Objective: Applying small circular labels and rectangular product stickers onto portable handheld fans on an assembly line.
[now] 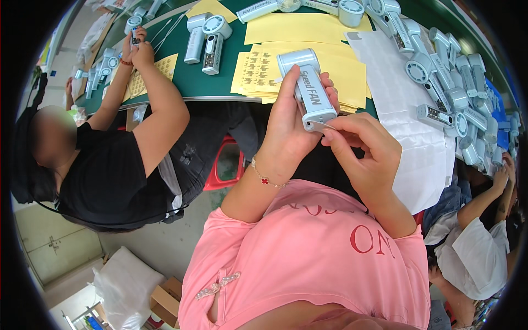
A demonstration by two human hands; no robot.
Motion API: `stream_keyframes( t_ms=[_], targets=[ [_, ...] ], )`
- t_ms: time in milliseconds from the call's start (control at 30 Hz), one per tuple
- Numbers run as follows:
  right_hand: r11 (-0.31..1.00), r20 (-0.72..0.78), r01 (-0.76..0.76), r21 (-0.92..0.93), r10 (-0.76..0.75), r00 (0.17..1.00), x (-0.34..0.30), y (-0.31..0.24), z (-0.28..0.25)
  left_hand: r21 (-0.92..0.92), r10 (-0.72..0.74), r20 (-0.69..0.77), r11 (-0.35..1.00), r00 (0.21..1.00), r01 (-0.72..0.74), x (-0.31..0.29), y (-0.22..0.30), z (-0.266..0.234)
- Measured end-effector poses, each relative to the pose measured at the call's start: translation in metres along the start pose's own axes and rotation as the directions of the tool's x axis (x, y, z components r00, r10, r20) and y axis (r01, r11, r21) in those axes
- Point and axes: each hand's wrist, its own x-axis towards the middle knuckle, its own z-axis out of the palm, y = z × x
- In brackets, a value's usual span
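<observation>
Ahead of our left hand [292,122], yellow sheets [353,77] lie flat, and we could slide over them until the fan row [324,7]. Left of it, we have bare green table [190,83], with two fans [211,54] blocking farther forward. Right of our right hand [374,144], the white sheet [397,107] gives us passage up to the fan heap [456,99].

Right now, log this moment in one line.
left hand: holds light-blue handheld fan | right hand: pinched at fan's near end | yellow sheets: on green table
</observation>
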Motion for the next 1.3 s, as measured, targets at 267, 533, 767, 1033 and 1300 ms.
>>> stream_keyframes(
  t_ms=[267, 533, 767, 1033, 1300],
  targets=[
    [1.0, -0.004, 0.01, 0.0, -0.01, 1.0, -0.001, 0.002, 0.0, 0.023, 0.034, -0.03, 0.999, 0.999, -0.033, 0.0, -0.004, -0.001],
    [0.993, -0.029, 0.074, -0.089, -0.077, 0.997, -0.003, 0.006, 0.001, 0.021, 0.058, -0.041, 0.998, 0.997, -0.057, 0.0, -0.006, -0.004],
    [0.836, -0.072, 0.296, -0.462, -0.368, 0.927, -0.002, 0.015, 0.003, 0.135, 0.175, -0.105, 0.978, 0.979, -0.16, 0.001, -0.009, -0.003],
    [0.789, 0.406, -0.533, 0.305, 0.399, 0.822, 0.03, 0.025, -0.024, 0.371, 0.029, -0.06, 0.929, 0.998, -0.005, 0.003, 0.01, -0.004],
    [0.917, 0.19, -0.31, -0.252, 0.361, 0.913, 0.111, 0.076, -0.088, 0.875, 0.661, 0.357, -0.483, 0.66, 0.009, 0.046, 0.142, -0.018]
  ],
)
